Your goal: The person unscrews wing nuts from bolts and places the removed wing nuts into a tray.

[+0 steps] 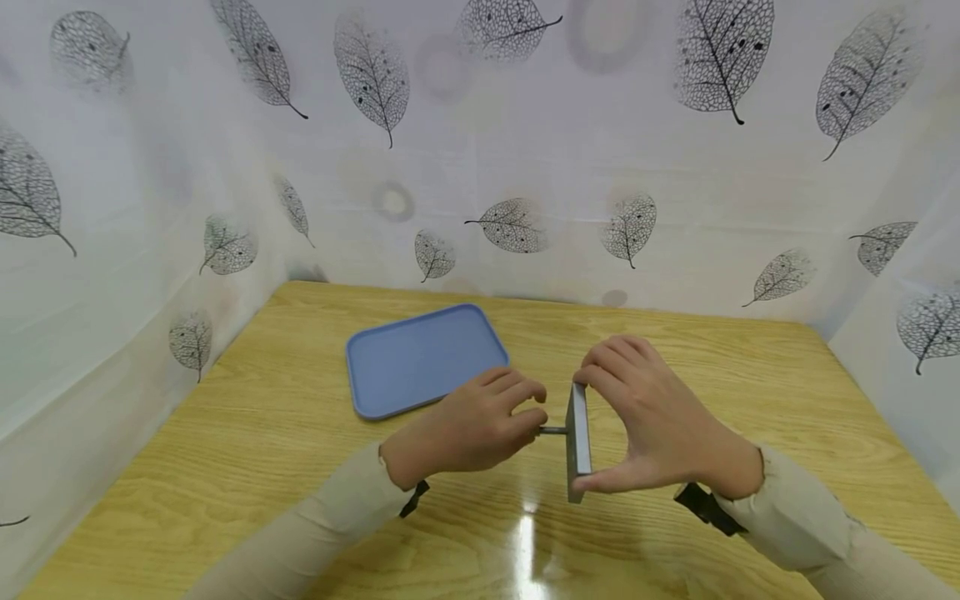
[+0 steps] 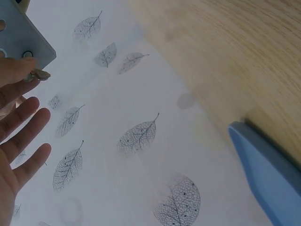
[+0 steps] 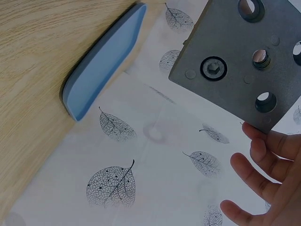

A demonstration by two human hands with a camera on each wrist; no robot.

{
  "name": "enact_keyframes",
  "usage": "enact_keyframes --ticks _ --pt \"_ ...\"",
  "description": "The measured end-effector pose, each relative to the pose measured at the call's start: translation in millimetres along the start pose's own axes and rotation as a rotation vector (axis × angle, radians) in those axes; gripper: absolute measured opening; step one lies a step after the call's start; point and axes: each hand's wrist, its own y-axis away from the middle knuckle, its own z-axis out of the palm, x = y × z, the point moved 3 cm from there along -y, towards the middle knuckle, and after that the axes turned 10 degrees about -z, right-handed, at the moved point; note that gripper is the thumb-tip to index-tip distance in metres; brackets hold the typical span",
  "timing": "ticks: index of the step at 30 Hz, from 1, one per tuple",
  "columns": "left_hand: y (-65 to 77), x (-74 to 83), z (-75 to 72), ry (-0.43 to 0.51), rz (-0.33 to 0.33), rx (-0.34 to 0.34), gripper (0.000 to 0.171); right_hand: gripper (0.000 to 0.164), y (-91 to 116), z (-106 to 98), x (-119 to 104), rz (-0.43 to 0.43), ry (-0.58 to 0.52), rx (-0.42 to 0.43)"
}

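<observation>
My right hand (image 1: 652,417) holds a square grey metal plate (image 1: 578,442) on edge, fingers on its upper edge and thumb on the lower. The right wrist view shows several round holes in the plate; the socket-head bolt (image 3: 213,68) sits in one of them, its head flush with that face. The bolt's shank (image 1: 553,431) juts out leftward from the plate to my left hand (image 1: 480,421). There the thumb and index finger pinch a small winged metal piece, like a wing nut (image 2: 41,74), close to the plate's corner. The other left fingers are spread.
A blue rectangular tray (image 1: 423,362) lies on the wood-grain table (image 1: 720,367) behind my left hand. White sheeting (image 1: 480,167) printed with leaves hangs along the back and both sides. Each wrist carries a dark strap (image 1: 708,508).
</observation>
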Motion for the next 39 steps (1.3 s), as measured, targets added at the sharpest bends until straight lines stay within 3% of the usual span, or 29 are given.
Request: enact_keyframes --ticks 25,31,39 --pt "0.8 1.1 2.7 0.055 -0.027 -0.074 0.007 0.082 0.5 0.5 -0.3 0.001 0.011 0.001" --pt "0.5 0.8 2.3 0.075 -0.034 -0.101 0.018 0.082 0.6 0.7 -0.6 -0.006 0.013 0.001" --pt "1.5 1.7 -0.7 0.060 -0.003 -0.087 0.014 0.083 0.5 0.4 -0.8 -0.007 0.018 0.003"
